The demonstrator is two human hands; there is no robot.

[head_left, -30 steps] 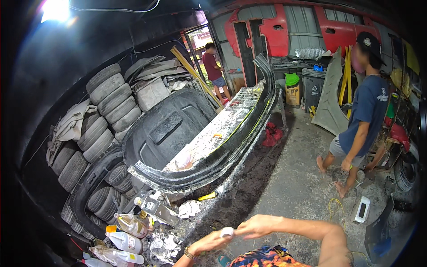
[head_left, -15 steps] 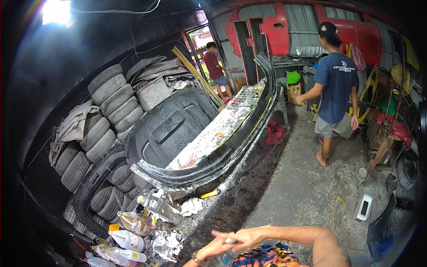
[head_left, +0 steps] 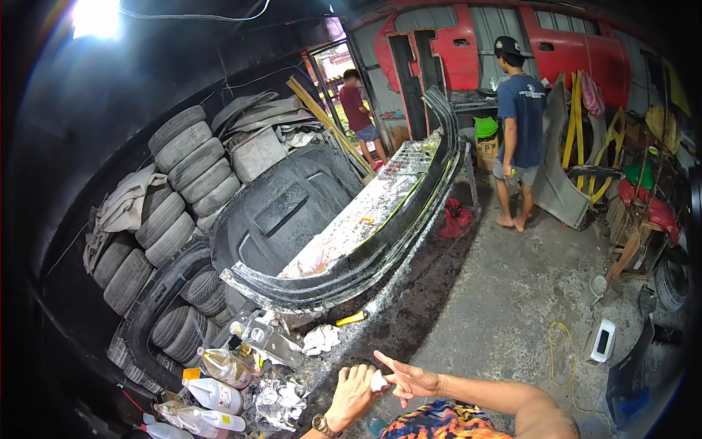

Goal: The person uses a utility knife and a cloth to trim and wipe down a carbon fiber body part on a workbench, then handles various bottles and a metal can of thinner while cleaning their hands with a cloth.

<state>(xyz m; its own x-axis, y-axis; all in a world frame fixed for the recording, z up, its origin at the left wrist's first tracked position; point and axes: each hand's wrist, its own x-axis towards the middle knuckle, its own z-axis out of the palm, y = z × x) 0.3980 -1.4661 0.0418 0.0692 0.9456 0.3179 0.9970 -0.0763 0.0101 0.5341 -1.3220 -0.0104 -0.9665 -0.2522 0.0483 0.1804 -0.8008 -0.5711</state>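
Observation:
My left hand [head_left: 351, 399], with a watch [head_left: 321, 424] at its wrist, has its fingers bent round a small white wad [head_left: 379, 381]. Whether the wad is cloth or paper I cannot tell. My right hand [head_left: 413, 381] meets it from the other side, one finger stretched out and the others spread, its thumb side against the wad. Both hands are above the dark floor strip before a long black curved bumper [head_left: 344, 289]. The bumper lies along a rack smeared with white [head_left: 333, 245], on which an orange tool [head_left: 366, 220] rests.
Plastic jugs [head_left: 219, 395], a metal can [head_left: 270, 342] and crumpled white paper [head_left: 280, 402] stand at lower left. Stacked tires [head_left: 194, 157] and a black hood [head_left: 285, 205] line the left. A person in blue [head_left: 521, 110] stands far right; another [head_left: 354, 110] is by the doorway.
My hands have gone from crossed over each other to side by side, the right fingers spreading. The person in blue has walked farther away and to the left.

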